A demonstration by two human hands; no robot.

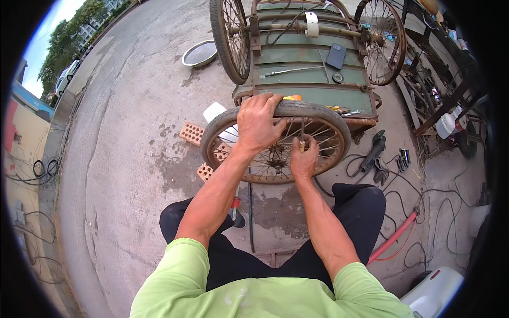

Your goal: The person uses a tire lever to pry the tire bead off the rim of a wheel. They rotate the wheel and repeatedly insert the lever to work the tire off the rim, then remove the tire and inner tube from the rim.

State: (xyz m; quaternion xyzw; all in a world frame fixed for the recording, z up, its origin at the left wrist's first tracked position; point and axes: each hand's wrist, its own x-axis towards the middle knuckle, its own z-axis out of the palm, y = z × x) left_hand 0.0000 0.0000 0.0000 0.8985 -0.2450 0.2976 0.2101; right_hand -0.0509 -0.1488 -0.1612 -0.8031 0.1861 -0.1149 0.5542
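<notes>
A spoked wheel (342, 123) with a worn, dusty tyre is in front of me, at the near end of an upturned green cart bed. My left hand (258, 124) is wrapped over the top of the tyre, its thumb bent in toward the rim. Among the spokes, my right hand (304, 158) pinches a thin dark rod with a yellowish end (302, 145), which points up toward the rim. Whether it is a tool or a valve stem I cannot make out. The hub (277, 164) sits between my hands, lower down.
On the green cart bed (302, 55) lie a phone (336, 56), a tape roll (338, 78) and thin metal rods. Perforated bricks (192, 133) and a basin (200, 53) are at left. Dark gloves (374, 153), cables and a red pump-like tube (393, 237) lie at right.
</notes>
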